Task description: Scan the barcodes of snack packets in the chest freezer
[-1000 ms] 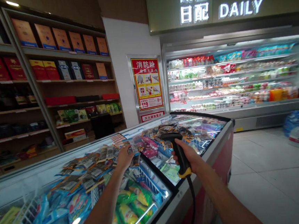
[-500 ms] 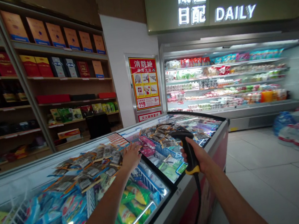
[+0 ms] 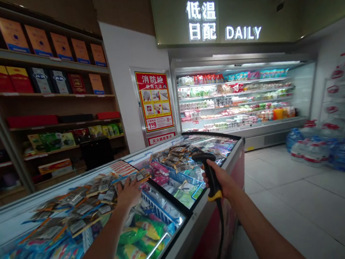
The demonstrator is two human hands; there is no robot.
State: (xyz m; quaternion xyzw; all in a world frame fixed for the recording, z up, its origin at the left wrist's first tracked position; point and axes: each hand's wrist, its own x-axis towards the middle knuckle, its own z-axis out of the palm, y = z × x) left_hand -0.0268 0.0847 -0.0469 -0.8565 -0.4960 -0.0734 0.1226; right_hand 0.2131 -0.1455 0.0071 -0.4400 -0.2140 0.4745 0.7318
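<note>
My right hand (image 3: 219,177) is wrapped round a black and yellow barcode scanner (image 3: 212,176), held upright above the near rim of the freezer, its cable hanging down. My left hand (image 3: 128,194) reaches over the freezer's glass top with fingers spread, touching small brown packets with barcode labels. One such packet (image 3: 140,175) lies just past its fingertips, close to the black divider (image 3: 169,194). A loose heap of the same packets (image 3: 85,201) covers the glass to the left. A second heap (image 3: 177,157) lies beyond the divider.
Under the glass are green and yellow bags (image 3: 142,241) and blue bags (image 3: 62,256). Boxed goods fill the shelving (image 3: 48,59) at left. A lit open chiller (image 3: 236,95) stands at the back. Bottled water (image 3: 313,149) sits on the tiled floor at right.
The view has swung to the right. My left hand has drawn slightly left from the divider, and a packet now shows by its fingertips. The scanner stays in my right hand.
</note>
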